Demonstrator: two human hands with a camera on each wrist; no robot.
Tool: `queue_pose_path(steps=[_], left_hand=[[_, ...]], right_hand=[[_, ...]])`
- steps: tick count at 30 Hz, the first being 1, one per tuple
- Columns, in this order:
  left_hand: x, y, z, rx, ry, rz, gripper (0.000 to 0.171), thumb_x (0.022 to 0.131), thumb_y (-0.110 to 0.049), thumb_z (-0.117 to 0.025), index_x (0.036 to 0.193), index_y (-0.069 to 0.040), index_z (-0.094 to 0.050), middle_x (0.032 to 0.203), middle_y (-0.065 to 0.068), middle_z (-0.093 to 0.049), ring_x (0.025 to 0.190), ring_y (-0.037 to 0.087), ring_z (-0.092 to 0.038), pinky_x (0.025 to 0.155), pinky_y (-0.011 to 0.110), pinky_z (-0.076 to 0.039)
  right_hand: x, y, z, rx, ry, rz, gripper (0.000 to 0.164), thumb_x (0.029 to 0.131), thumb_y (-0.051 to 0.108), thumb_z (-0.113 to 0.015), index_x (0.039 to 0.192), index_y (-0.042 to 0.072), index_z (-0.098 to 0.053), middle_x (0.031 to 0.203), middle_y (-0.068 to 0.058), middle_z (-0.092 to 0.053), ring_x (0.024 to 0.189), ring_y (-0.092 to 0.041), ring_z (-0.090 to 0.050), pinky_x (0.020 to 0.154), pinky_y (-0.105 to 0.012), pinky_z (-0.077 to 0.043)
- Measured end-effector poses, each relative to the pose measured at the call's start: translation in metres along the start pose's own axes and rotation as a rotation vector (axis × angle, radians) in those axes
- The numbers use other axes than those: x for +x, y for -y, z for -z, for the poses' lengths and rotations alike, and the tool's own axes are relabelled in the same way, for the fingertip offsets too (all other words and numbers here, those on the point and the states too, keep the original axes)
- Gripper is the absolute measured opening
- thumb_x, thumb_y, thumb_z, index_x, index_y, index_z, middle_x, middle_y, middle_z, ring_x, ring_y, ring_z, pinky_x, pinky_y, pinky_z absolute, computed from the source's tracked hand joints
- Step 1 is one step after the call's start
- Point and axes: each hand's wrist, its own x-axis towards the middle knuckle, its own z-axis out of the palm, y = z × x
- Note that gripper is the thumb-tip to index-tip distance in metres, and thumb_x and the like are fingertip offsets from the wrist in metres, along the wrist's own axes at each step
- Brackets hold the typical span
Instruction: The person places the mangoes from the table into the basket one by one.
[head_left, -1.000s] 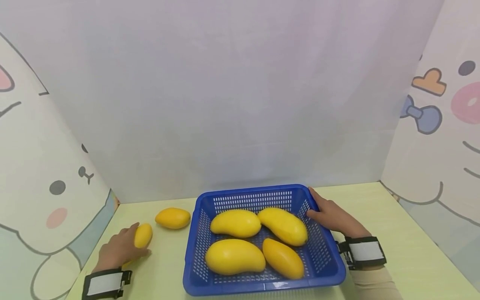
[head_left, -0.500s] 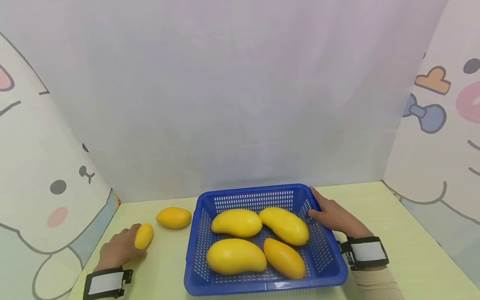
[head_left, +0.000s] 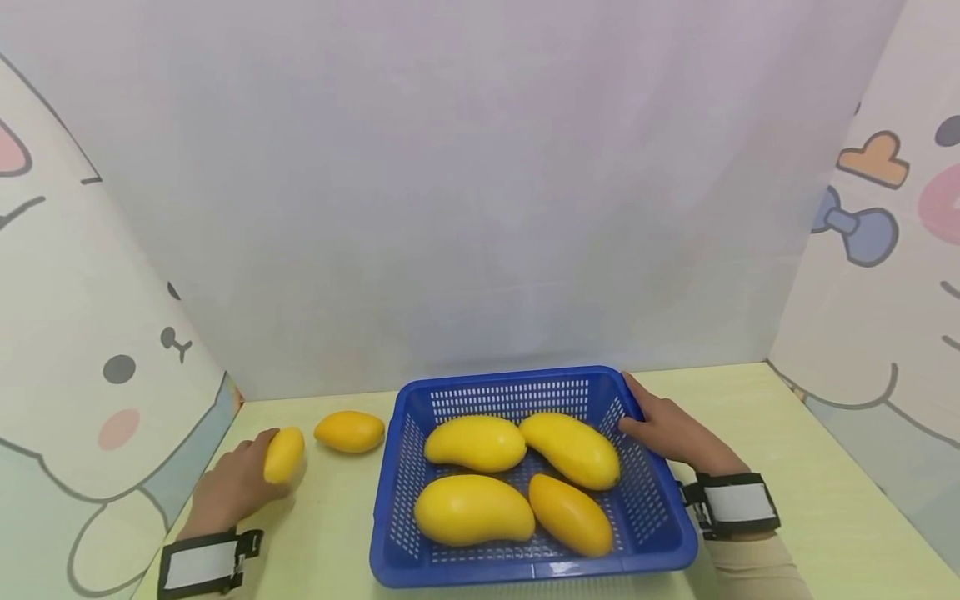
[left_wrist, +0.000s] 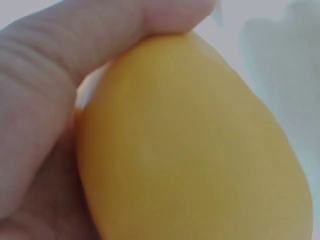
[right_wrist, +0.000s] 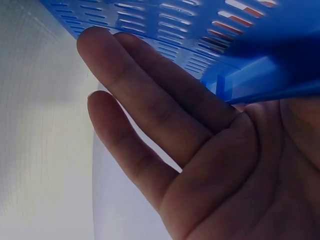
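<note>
In the head view my left hand [head_left: 232, 487] grips a yellow mango [head_left: 284, 455] at the left of the table, with a shadow below it. The left wrist view shows the thumb pressed along this mango [left_wrist: 195, 140], which fills most of the picture. My right hand [head_left: 675, 432] holds the right rim of a blue plastic basket [head_left: 386, 500], thumb over the rim and fingers outside. In the right wrist view those fingers [right_wrist: 150, 107] lie against the slotted basket wall [right_wrist: 175, 25]. Several yellow mangoes, one of them a deeper orange-yellow mango [head_left: 572, 515], lie inside.
Another orange-yellow mango [head_left: 350, 432] lies on the table between the left hand and the basket. A pale curtain [head_left: 480, 208] stands behind the table [head_left: 330, 533]. Printed cartoon panels [head_left: 82, 350] flank it on both sides.
My left hand has tightened round the mango and raised it slightly, away from me. The right hand stays at the basket rim. The basket and its mangoes lie as before.
</note>
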Motion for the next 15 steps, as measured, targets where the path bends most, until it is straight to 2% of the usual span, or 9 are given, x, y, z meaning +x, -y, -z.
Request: queue_pose_path(steps=[5,15], left_hand=[[-0.002,-0.007,0.005,-0.019,-0.045,-0.031,0.085,0.065,-0.036,-0.075,0.134,-0.004,-0.038,0.101,0.022,-0.056,0.075,0.029,-0.054,0.055,0.045,-0.045],[-0.007,-0.016,0.02,-0.012,-0.129,-0.065,0.087,0.065,-0.039,-0.076,0.134,-0.004,-0.038,0.093,0.017,-0.056,0.069,0.026,-0.052,0.048,0.039,-0.041]], right_hand=[[0.0,-0.001,0.0,0.0,-0.005,-0.004,0.078,0.092,0.025,-0.051,0.148,0.001,-0.002,0.132,-0.034,-0.039,0.081,-0.024,-0.055,0.066,-0.035,-0.053],[0.0,0.0,-0.001,-0.009,-0.005,0.01,0.077,0.092,0.024,-0.051,0.147,0.0,-0.002,0.13,-0.034,-0.041,0.08,-0.024,-0.055,0.064,-0.033,-0.053]])
